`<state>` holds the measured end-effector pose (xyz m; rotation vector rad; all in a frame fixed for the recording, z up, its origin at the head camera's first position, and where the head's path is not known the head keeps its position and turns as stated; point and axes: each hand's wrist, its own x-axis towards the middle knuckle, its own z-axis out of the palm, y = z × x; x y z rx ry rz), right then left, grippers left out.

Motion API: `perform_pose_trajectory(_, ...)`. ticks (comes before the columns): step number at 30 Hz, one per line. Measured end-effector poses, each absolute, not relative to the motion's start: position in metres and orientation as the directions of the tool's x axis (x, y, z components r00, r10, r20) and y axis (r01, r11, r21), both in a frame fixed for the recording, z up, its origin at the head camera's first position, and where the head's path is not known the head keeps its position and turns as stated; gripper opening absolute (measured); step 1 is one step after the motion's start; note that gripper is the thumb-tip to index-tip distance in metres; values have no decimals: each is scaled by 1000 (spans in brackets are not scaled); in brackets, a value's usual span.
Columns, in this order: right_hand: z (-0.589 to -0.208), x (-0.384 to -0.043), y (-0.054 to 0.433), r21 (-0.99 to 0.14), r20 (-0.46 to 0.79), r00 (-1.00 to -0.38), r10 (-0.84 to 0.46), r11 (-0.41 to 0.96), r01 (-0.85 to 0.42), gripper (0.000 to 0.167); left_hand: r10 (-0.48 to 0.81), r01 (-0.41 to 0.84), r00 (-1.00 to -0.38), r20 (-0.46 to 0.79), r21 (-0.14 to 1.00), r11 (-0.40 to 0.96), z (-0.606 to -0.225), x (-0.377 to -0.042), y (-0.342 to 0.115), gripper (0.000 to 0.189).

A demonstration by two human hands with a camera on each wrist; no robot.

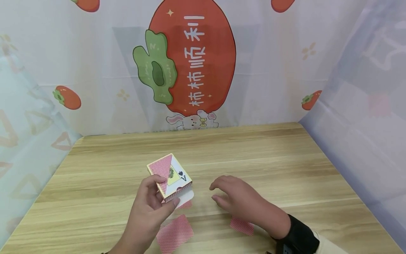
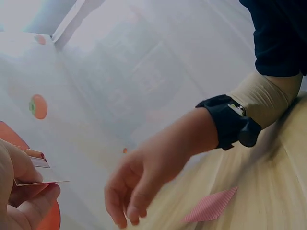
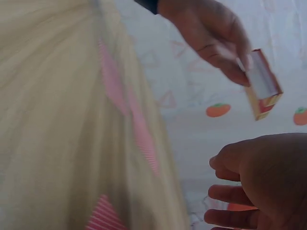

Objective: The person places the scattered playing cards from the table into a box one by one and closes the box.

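My left hand (image 1: 149,211) grips a playing card box (image 1: 174,173) above the table, fingers on its far side and thumb at the flap end. The box has a red patterned panel and an ace of spades printed on its face. Its white flap (image 1: 186,197) hangs open towards the right; in the right wrist view the open end of the box (image 3: 263,79) shows. To the right, my right hand (image 1: 242,197) hovers with loosely bent fingers and holds nothing.
Red-backed playing cards lie on the wooden table (image 1: 285,158): one card (image 1: 175,234) by my left wrist, another card (image 1: 241,225) below my right hand, and a third card (image 1: 187,204) partly hidden under the box. A printed cloth (image 1: 266,70) stands behind the table.
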<state>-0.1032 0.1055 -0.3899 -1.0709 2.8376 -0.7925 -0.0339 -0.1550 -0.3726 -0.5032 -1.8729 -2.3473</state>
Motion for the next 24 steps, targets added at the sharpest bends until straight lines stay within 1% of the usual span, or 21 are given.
perform_pose_trajectory(5,-407,-110,91,-441,87,-756,-649,656,-613,23,110,260,-951,288,941,-218,-368,-34,-156,63)
perform_pose_trajectory(10,-417,-116,69,-364,63,-722,-689,658,-659,30,101,260,-953,285,943,-206,-366,-34,-157,63)
perform_pose_trajectory(12,-420,-116,58,-314,80,-696,-714,644,-697,36,92,264,-953,288,942,-209,-366,-34,-158,63)
perform_pose_trajectory(14,-421,-115,46,-281,128,-649,-750,600,-749,41,84,265,-954,288,940,-214,-366,-34,-158,62)
perform_pose_trajectory(17,-422,-111,27,-277,199,-586,-785,529,-802,51,83,262,-955,285,939,-221,-366,-34,-158,62)
perform_pose_trajectory(19,-422,-108,17,-261,222,-543,-810,488,-833,55,90,257,-955,282,940,-224,-367,-35,-158,62)
perform_pose_trajectory(21,-421,-103,9,-242,187,-529,-828,483,-841,57,100,258,-953,285,940,-225,-367,-35,-158,62)
perform_pose_trajectory(22,-421,-100,7,-202,160,-515,-842,482,-852,55,104,260,-952,288,939,-226,-368,-35,-158,62)
perform_pose_trajectory(24,-421,-95,5,-106,95,-489,-867,480,-871,59,108,262,-950,292,938,-227,-368,-35,-158,62)
